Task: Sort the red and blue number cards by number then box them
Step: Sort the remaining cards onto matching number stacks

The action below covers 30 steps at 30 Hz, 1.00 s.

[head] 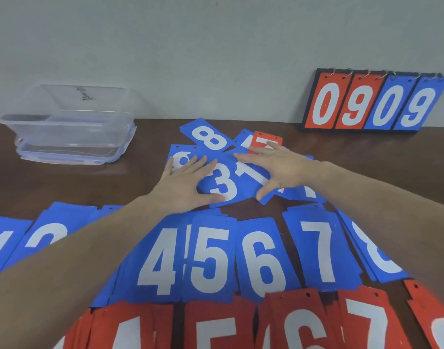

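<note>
Here, landmark: the blue 3 card (222,185), lying tilted in the loose heap at the middle of the desk (77,187).
Left hand (184,183): fingers straight and spread, lying flat on the left part of the blue 3 card, thumb along its lower edge.
Right hand (278,166): fingers spread and relaxed, resting over the blue 1 card (251,172) just right of the 3; gripping nothing.
Loose heap: a blue 8 card (208,137) and a red card (266,141) behind the 3.
Sorted blue row (210,258): nearer than the 3, showing 4, 5, 6, 7.
Sorted red row (291,323): nearer still, at the bottom edge.
Clear box (70,127): far left of the 3, against the wall.
Scoreboard (374,102): far right of the 3, reading 0909.
</note>
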Motion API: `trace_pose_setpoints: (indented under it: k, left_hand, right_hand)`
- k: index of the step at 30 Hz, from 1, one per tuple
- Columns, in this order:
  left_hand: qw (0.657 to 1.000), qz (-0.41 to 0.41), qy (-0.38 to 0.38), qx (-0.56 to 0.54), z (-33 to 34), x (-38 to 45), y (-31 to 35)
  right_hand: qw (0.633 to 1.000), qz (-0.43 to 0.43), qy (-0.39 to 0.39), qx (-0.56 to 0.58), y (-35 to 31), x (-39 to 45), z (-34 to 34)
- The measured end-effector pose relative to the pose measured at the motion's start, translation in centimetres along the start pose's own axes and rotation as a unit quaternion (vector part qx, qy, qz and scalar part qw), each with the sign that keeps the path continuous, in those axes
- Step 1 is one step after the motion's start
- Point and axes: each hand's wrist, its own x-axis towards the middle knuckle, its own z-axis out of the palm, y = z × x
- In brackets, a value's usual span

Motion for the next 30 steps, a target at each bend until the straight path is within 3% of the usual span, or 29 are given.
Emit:
trace_pose_setpoints:
  k: [9,14,17,21,24,26,30]
  left_hand:
    - [0.993,-0.024,0.088,-0.08,-0.5,-2.0,2.2]
    - [0.962,-0.02,0.202,-0.181,-1.6,-2.8,3.4]
    - [0.951,-0.042,0.213,-0.221,-2.3,-3.6,4.2]
    - [0.878,-0.05,0.207,-0.43,-2.6,-5.0,5.4]
    - [0.847,-0.079,0.223,-0.477,-2.4,-5.9,5.8]
    - [0.837,-0.078,0.221,-0.495,-2.2,-6.7,6.3]
    - [0.85,-0.057,0.202,-0.483,-1.8,-8.8,7.4]
  right_hand:
    - [0.997,-0.007,0.073,0.023,-0.7,-1.7,0.7]
    - [0.99,0.005,0.132,0.045,-2.1,-3.9,1.6]
    - [0.983,0.024,0.174,0.057,-3.1,-5.2,1.8]
    - [0.946,0.086,0.247,0.19,-5.0,-7.8,2.1]
    - [0.9,0.124,0.294,0.297,-5.6,-9.1,2.9]
    - [0.875,0.14,0.319,0.335,-6.0,-9.8,3.1]
    - [0.831,0.142,0.332,0.423,-7.0,-11.7,3.3]
